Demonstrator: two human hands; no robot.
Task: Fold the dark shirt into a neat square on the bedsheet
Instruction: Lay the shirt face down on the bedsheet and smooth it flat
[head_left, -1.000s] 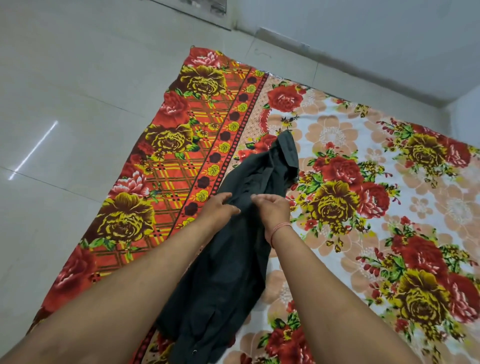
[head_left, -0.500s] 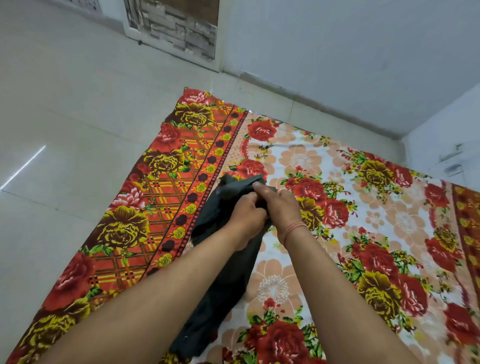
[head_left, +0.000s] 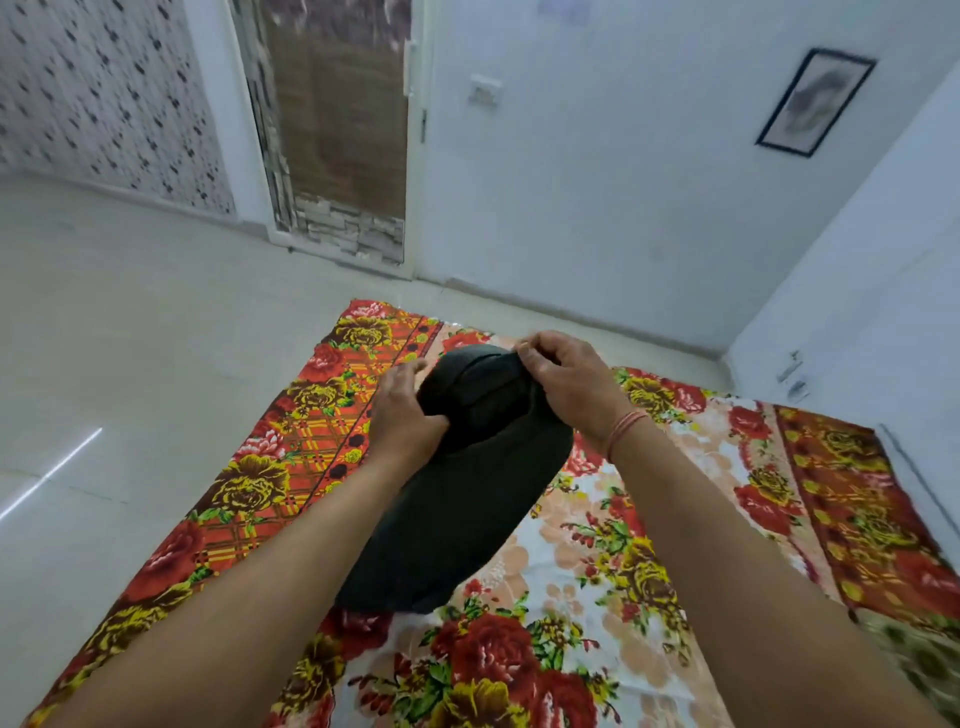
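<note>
The dark shirt (head_left: 457, 499) hangs bunched in the air over the floral bedsheet (head_left: 613, 561), which is spread on the floor. My left hand (head_left: 405, 415) grips the shirt's upper left part, fingers curled into the cloth. My right hand (head_left: 566, 379), with a red thread at the wrist, pinches the top edge of the shirt at its upper right. The lower end of the shirt droops toward the sheet between my forearms. Most of the shirt's shape is hidden in its folds.
Pale floor tiles (head_left: 130, 338) lie left of the sheet. A white wall (head_left: 597, 208) with a switch and a framed picture (head_left: 815, 101) stands behind it, a doorway (head_left: 343, 130) at the back left. Another wall (head_left: 883, 322) closes the right side.
Both hands have raised the shirt off the sheet and moved apart along its top edge. My head has tilted up, bringing the door and walls into view.
</note>
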